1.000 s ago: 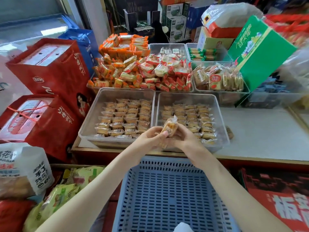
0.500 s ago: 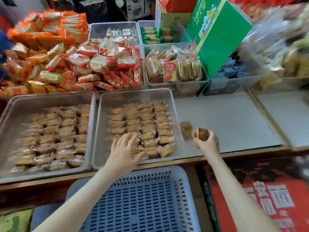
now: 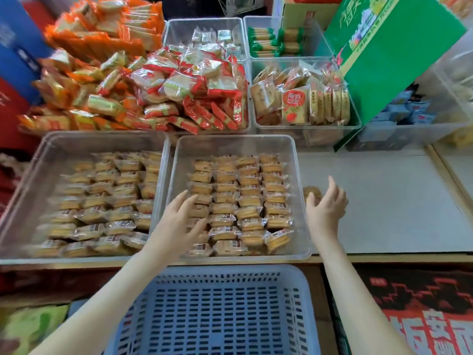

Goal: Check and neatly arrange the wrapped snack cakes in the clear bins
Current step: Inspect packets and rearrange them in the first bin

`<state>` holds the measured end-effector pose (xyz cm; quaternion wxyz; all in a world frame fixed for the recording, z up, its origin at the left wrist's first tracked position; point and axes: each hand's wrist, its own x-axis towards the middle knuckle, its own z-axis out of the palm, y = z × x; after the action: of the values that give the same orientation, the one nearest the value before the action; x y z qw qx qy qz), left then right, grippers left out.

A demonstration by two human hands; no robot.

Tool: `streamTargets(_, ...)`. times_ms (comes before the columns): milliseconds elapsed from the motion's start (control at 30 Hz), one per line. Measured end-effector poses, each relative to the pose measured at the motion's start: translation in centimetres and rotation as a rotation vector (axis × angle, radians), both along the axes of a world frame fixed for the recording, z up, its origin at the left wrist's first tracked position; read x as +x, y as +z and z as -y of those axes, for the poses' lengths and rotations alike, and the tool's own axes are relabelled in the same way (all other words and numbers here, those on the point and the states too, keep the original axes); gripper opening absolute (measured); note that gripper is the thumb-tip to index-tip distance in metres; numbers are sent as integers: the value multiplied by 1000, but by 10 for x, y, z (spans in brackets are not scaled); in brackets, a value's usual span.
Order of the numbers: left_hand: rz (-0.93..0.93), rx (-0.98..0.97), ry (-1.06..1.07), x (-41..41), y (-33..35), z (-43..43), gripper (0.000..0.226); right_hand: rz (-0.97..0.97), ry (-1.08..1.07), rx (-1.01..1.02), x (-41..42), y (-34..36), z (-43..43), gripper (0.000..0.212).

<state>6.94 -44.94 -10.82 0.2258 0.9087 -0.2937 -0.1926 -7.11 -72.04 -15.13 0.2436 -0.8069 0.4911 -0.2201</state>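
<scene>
Two clear bins stand side by side on the counter, the left bin (image 3: 30, 160) and the right bin (image 3: 294, 160), each filled with rows of wrapped snack cakes (image 3: 245, 198). My left hand (image 3: 179, 221) hovers over the near left corner of the right bin, fingers spread and relaxed, holding nothing. My right hand (image 3: 326, 208) is just outside the right bin's right wall, fingers loosely open. A loose wrapped cake (image 3: 312, 192) lies on the white counter beside that hand's fingers.
A blue slotted basket (image 3: 220, 311) sits below the counter edge, close to me. Heaps of orange and red snack packets (image 3: 153, 85) and more clear bins fill the back. A green box (image 3: 389, 55) leans at the back right. White counter (image 3: 384, 201) lies right of the bins.
My right hand has let go of the cake it held and opened beside the bin. My left hand has drifted further over the right bin. The view has shifted slightly.
</scene>
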Motion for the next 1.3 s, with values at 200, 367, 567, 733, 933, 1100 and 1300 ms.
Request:
streamTargets(200,458,-125,77,74,20,-100,31,159,332,-65,90,63,-61,45)
streamTargets(367,549,346,209,144,-6,-208,56,29,1033,62,201,68,-202,49)
streamTargets(567,573,521,41,205,-17,-237,62,-141,1249,-103,337,26,-326,49)
streamTargets(733,537,354,42,211,-28,-242,70,-442,1102,-250,399,7,-347,41)
streamTargets(933,440,259,74,213,-27,-241,74,-631,1151,-477,417,10,-348,24)
streamTargets(1100,442,169,79,213,-30,-243,76,-122,1093,-601,373,38,-337,28)
streamTargets(1300,276,-271,229,201,1,-242,63,233,1047,-352,284,99,-326,35)
